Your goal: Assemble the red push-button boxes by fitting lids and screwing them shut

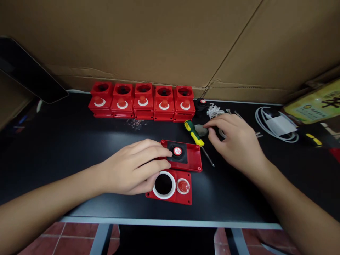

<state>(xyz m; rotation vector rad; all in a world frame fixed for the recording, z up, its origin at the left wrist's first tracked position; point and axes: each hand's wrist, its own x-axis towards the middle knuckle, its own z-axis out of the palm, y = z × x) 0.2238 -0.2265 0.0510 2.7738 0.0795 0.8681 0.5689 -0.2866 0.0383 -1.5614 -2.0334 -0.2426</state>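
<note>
My left hand (138,166) rests on a red plastic housing, its fingers holding the upper half (192,157) that carries a black square with a red-and-white round part (177,151). The lower half (171,196) lies just in front, with a white-ringed hole and a clear dome button. My right hand (236,141) hovers over the table to the right, fingertips pinching at small parts beside a grey disc (201,130); whether it holds anything is hidden. A green-and-yellow screwdriver (195,134) lies between the hands.
Five assembled red housings (143,101) stand in a row at the back. A pile of small white pieces (215,110) and a black-red knob (202,102) lie behind the right hand. A white cable and charger (276,125) sit far right. Cardboard (170,42) walls the back.
</note>
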